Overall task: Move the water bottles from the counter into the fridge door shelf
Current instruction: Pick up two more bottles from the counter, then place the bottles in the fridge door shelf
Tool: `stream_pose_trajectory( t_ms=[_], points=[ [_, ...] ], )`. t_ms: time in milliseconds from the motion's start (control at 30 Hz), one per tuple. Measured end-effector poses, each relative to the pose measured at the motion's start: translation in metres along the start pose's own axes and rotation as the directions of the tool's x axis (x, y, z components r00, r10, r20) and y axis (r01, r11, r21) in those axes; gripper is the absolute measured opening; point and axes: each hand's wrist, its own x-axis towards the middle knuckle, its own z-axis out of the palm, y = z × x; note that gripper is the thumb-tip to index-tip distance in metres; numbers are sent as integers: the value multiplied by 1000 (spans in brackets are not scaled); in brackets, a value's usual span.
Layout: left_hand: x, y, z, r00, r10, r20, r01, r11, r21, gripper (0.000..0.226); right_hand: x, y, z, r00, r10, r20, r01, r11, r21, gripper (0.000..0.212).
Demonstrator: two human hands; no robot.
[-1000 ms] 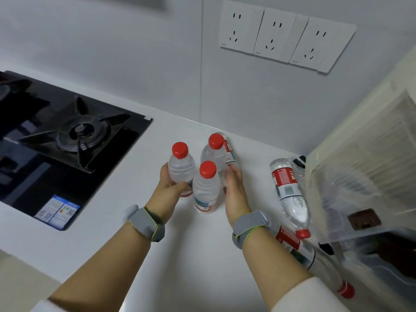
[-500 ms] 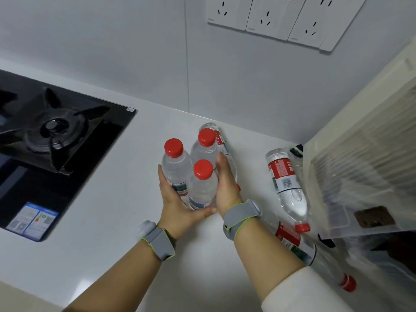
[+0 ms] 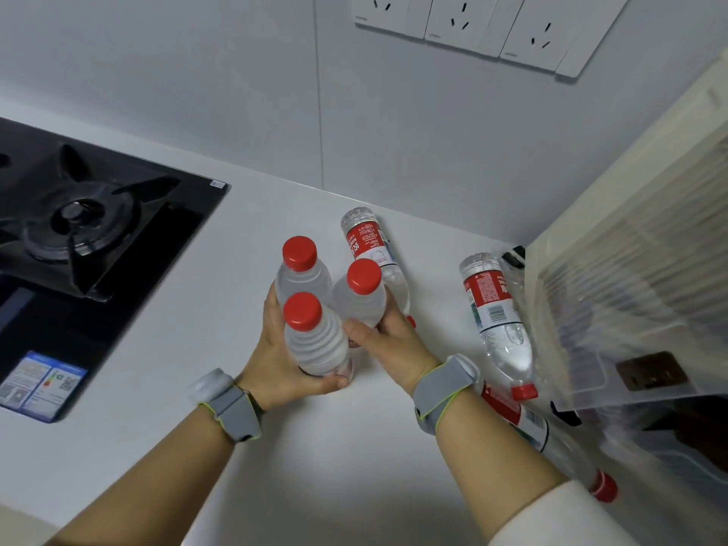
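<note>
Judging by how things lie, none of the water bottles has yet been put in the fridge door shelf point(image 3: 591, 384): three upright red-capped bottles point(image 3: 315, 340) are gathered together, with the left hand point(image 3: 275, 364) curled under them and the right hand point(image 3: 388, 340) wrapped round the rightmost. Three more bottles point(image 3: 496, 309) are left lying on the white surface point(image 3: 157, 388) between this cluster and the open fridge door. A black gas hob point(image 3: 78, 238) is set left of the cluster, and wall sockets point(image 3: 465, 21) are mounted behind it.

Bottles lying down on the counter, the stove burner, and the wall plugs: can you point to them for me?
Lying bottle point(image 3: 494, 309), head view, on its red and white label.
Stove burner point(image 3: 75, 212), head view, on its round middle cap.
Wall sockets point(image 3: 459, 19), head view, on the middle plate.
</note>
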Motion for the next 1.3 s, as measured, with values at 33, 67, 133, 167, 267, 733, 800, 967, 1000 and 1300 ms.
stream_pose_trajectory(
  t_ms=[33,67,133,167,267,733,800,967,1000,1300],
  points=[
    [2,-4,-6,998,-21,51,21,1000,2,134,1,-1,-5,997,25,71,-22,999,-35,68],
    [2,-5,-10,995,-43,88,43,999,6,129,2,-2,-8,990,53,130,-43,996,-83,75],
    [1,-4,-14,988,-55,144,57,998,-11,114,7,-4,-9,979,91,180,-58,981,-183,86],
    [-2,-1,-14,983,-61,170,73,996,-60,107,9,-6,-7,980,97,171,-61,977,-205,86],
    [-16,26,-13,983,-120,139,156,946,-283,99,11,-10,0,987,106,119,-78,974,-214,77],
    [-64,67,36,854,-440,278,425,279,-861,107,-40,-47,28,963,149,-227,-241,851,-467,53],
    [-74,74,47,842,-432,324,456,247,-855,106,-60,-46,22,954,148,-260,-261,838,-479,52],
    [-104,89,74,805,-455,380,528,258,-809,104,-117,-42,12,924,140,-355,-311,815,-489,45],
    [-113,95,79,803,-450,391,537,260,-803,106,-131,-44,10,919,131,-372,-313,815,-488,42],
    [-225,154,156,771,-325,547,636,376,-674,107,-298,-35,-16,858,129,-497,-368,829,-421,52]
  ],
)
